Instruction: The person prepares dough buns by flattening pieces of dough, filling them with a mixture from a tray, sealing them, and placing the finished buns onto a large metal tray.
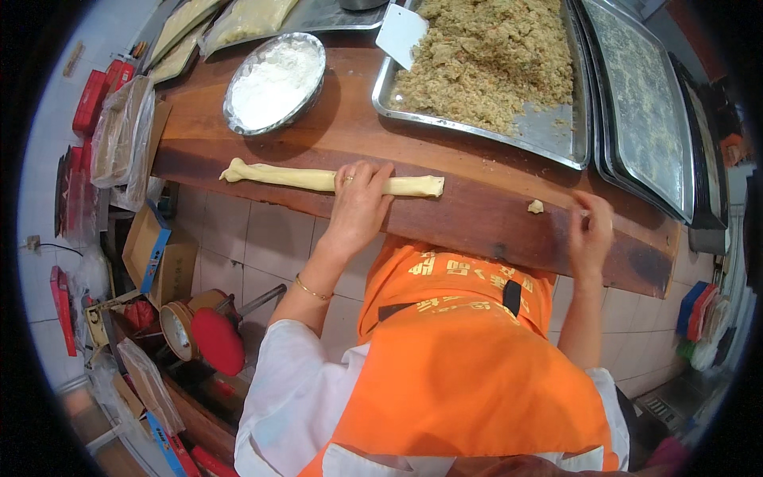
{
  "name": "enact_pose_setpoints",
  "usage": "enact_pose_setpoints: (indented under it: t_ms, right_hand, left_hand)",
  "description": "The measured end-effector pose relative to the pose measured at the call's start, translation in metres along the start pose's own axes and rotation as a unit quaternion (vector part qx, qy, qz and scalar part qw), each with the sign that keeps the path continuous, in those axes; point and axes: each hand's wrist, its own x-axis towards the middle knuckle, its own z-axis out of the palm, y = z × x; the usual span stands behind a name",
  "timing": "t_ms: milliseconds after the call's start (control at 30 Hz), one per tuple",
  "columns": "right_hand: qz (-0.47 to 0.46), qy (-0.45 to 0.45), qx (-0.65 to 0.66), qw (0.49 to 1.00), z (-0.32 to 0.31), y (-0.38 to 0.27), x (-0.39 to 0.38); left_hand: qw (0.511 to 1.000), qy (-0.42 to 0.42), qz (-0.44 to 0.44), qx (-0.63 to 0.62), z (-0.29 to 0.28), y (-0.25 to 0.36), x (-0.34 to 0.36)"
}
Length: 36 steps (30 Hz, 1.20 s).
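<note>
A long pale dough roll [278, 175] lies across the front of the wooden work table [199, 143], with a knobbly left end. My left hand [359, 199] grips the roll right of its middle, fingers wrapped over it. To the right, a small dough scrap [536, 206] lies by itself on the wood. My right hand [588, 226] is beside that scrap at the table's front edge, fingers curled; I cannot make out what, if anything, is in them.
Behind the roll stand a bowl of white powder [268, 83] and a metal tray [548, 143] of crumbly mixture with a white scraper [399, 36]. Stacked trays [640, 111] line the right. A red stool [216, 334] and cardboard boxes [155, 262] sit below at left.
</note>
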Motion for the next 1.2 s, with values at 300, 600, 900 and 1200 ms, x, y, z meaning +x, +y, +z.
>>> enact_pose_setpoints:
  t_ms: [300, 600, 900, 1200]
  right_hand:
    - [-0.251, -0.284, 0.155, 0.912, 0.120, -0.146, 0.071]
    - [-0.168, -0.450, 0.173, 0.860, 0.118, -0.176, 0.085]
    - [-0.204, -0.364, 0.128, 0.900, 0.138, -0.162, 0.061]
    - [0.186, -0.419, 0.578, 0.675, 0.102, -0.130, 0.068]
  left_hand:
    - [0.996, 0.007, 0.057, -0.066, -0.001, -0.013, 0.006]
    - [0.996, 0.021, 0.077, 0.049, 0.009, -0.008, 0.006]
    - [0.984, 0.072, 0.103, 0.124, 0.032, -0.003, 0.015]
    - [0.993, 0.060, 0.006, 0.100, 0.017, 0.026, 0.019]
